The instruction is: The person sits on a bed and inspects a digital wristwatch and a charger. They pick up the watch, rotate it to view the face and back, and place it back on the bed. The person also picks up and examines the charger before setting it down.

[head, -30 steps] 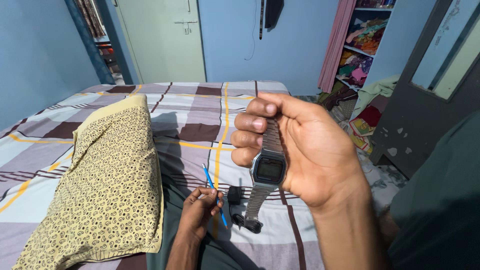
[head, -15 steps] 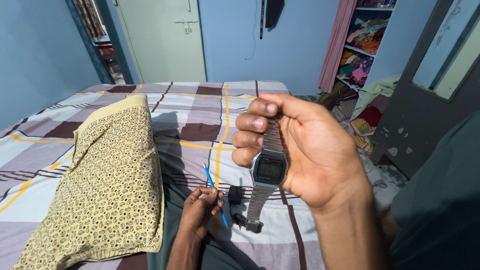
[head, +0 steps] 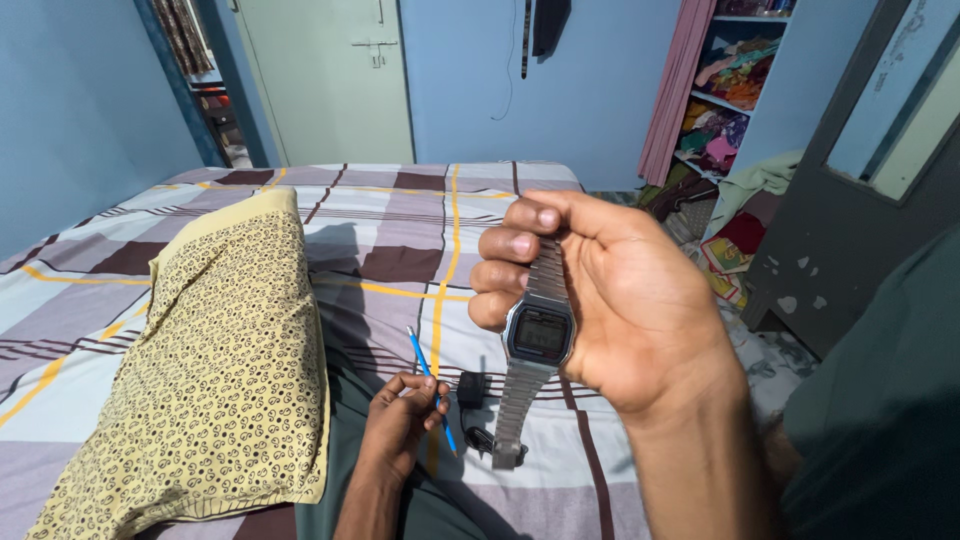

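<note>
The right hand (head: 610, 300) holds a silver digital wristwatch (head: 538, 335) raised above the bed, fingers curled round the upper strap, its face towards the camera; against the moment before it has shifted only slightly, the lower strap hanging a touch straighter, so the watch appears to be held for inspection rather than moved. The left hand (head: 400, 425) rests low by the lap, loosely closed on a thin blue stick (head: 430, 385); a small black object (head: 470, 390) lies just beside it on the checked bedsheet (head: 400, 230). A yellow patterned pillow (head: 220, 370) lies to the left; blue walls, a pale door (head: 325, 80) and cluttered shelves (head: 730, 85) stand beyond.
</note>
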